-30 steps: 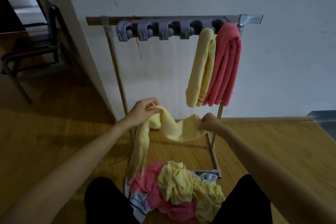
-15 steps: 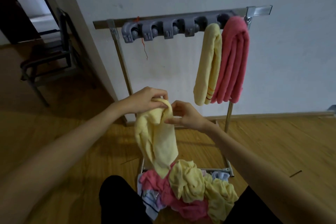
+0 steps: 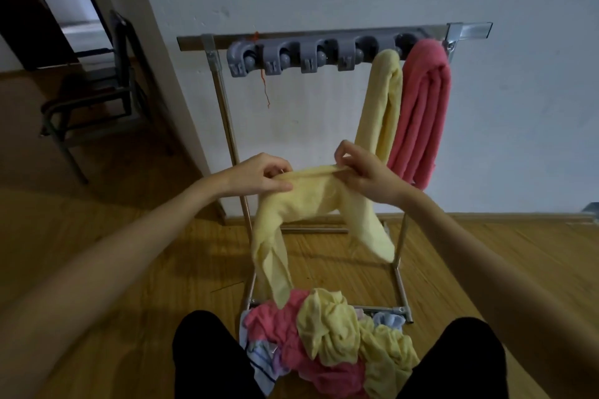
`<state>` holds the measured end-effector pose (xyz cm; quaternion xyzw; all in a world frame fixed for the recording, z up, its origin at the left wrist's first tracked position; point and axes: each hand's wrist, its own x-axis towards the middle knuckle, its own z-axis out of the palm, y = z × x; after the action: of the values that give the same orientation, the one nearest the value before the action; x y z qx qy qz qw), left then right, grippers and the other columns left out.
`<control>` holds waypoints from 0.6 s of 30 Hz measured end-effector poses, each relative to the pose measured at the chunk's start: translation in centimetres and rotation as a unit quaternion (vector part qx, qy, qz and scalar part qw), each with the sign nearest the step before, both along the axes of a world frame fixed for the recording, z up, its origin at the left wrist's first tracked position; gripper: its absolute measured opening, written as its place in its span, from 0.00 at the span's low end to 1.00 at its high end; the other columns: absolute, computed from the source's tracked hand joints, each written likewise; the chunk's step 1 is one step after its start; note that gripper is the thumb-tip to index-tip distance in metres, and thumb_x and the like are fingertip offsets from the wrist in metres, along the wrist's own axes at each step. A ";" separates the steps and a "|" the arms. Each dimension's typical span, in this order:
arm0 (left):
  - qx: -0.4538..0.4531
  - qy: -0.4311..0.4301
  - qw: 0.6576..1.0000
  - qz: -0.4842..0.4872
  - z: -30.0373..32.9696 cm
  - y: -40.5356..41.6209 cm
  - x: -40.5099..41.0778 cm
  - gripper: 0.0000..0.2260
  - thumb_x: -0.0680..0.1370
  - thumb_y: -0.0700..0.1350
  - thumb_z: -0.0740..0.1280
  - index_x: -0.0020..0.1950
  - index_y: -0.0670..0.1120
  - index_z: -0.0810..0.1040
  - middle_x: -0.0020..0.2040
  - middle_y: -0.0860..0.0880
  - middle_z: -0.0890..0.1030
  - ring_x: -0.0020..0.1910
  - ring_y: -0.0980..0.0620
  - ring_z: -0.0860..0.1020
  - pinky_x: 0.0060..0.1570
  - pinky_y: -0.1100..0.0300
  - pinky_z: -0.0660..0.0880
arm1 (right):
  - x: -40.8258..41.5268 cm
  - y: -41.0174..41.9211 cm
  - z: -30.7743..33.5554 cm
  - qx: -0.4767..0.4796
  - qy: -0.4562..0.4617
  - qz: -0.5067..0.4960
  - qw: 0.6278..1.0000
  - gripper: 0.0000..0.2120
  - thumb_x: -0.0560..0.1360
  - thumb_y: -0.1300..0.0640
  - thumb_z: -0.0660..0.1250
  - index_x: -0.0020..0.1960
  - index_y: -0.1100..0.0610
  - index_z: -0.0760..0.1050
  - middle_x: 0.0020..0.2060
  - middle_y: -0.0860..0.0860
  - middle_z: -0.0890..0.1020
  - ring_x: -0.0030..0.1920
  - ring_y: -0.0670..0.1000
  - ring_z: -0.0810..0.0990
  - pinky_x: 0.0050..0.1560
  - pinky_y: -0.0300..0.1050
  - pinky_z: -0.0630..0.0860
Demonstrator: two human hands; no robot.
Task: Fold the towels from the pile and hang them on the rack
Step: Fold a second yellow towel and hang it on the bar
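Note:
Both hands hold one pale yellow towel (image 3: 308,201) by its top edge in front of the rack. My left hand (image 3: 259,175) pinches its left end and my right hand (image 3: 363,172) pinches its right end, so the edge runs straight between them. Its two ends hang down, the left one reaching the pile (image 3: 327,340) of pink, yellow and pale blue towels on the floor between my knees. On the metal rack (image 3: 311,37) a folded yellow towel (image 3: 382,107) and a folded pink towel (image 3: 421,113) hang at the right end.
Grey plastic clips (image 3: 291,58) line the rack's top bar, the left ones bare. A white wall stands behind the rack. A dark metal chair (image 3: 94,100) sits by a doorway at far left. Wooden floor spreads to both sides.
My hands have moved apart from being close together, drawing the towel's top edge out straight. The towel has risen a little higher off the pile, and the view has shifted closer.

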<state>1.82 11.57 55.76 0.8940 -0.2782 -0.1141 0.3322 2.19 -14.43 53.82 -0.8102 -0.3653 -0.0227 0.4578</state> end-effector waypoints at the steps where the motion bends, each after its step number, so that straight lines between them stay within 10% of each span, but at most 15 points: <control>1: -0.016 0.027 1.000 0.001 0.1 0.3 0.0 0.15 0.71 0.55 0.70 0.52 0.46 0.79 0.48 0.46 0.80 0.47 0.48 0.81 0.46 0.56 0.78 | 0.2 -0.7 0.4 -0.005 -0.009 -0.002 1.000 0.07 0.77 0.71 0.59 0.46 0.63 0.62 0.29 0.48 0.66 0.29 0.45 0.62 0.30 0.39 0.61; 7: -0.037 0.092 0.995 -0.006 0.1 1.9 0.6 0.19 0.75 0.42 0.70 0.63 0.51 0.68 0.57 0.42 0.77 0.55 0.45 0.79 0.53 0.52 0.80 | 1.2 -3.8 1.6 -0.125 -0.082 -0.044 0.988 0.14 0.68 0.78 0.56 0.37 0.61 0.70 0.33 0.51 0.73 0.34 0.44 0.70 0.37 0.35 0.66; 18: 0.204 -0.210 0.955 -0.045 1.3 -1.3 1.1 0.08 0.79 0.44 0.64 0.53 0.52 0.83 0.49 0.51 0.71 0.46 0.53 0.72 0.42 0.64 0.69 | 1.4 -5.9 2.7 -0.284 -0.195 -0.171 0.923 0.19 0.73 0.70 0.60 0.51 0.51 0.82 0.56 0.49 0.80 0.53 0.52 0.79 0.46 0.48 0.78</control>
<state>2.90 10.29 57.07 0.9331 -0.3525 0.0070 0.0712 3.60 -20.35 56.56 -0.9359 -0.2946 -0.1536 0.1172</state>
